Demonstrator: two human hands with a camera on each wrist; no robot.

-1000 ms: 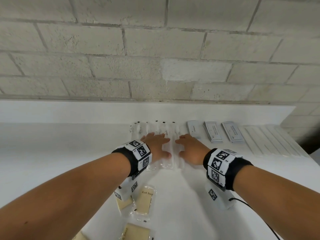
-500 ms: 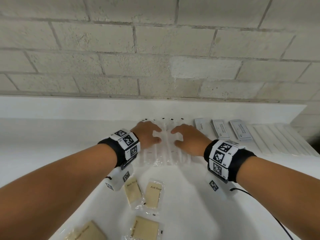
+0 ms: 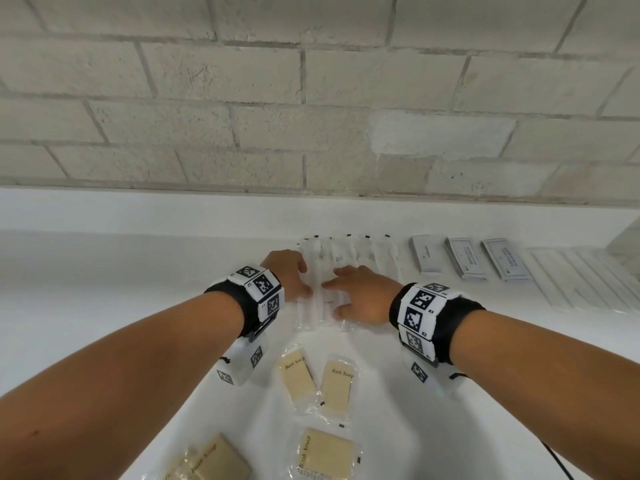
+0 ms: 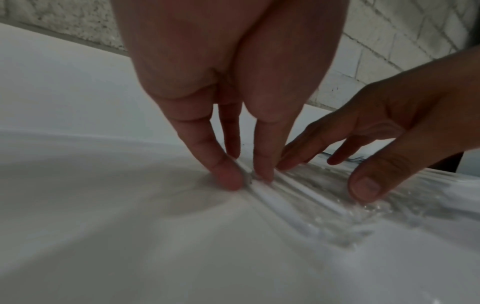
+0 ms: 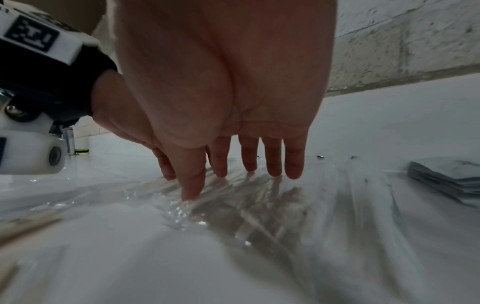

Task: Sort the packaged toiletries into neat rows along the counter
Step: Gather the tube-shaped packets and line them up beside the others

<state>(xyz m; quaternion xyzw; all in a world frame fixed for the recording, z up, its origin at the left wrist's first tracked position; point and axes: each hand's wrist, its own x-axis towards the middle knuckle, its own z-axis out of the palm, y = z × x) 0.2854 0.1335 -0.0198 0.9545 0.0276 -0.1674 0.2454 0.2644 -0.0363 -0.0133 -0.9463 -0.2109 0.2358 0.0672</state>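
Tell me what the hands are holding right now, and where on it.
Nothing is gripped. The left hand and right hand press straight fingertips down on the clear-wrapped packets, near the middle of the row's left part.

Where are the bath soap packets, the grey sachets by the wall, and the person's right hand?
bath soap packet point(image 3: 337, 390), head view, on the tan bar inside its clear wrapper.
grey sachets point(image 3: 426, 255), head view, on the face of the leftmost one.
right hand point(image 3: 363, 295), head view, on the back of the hand.
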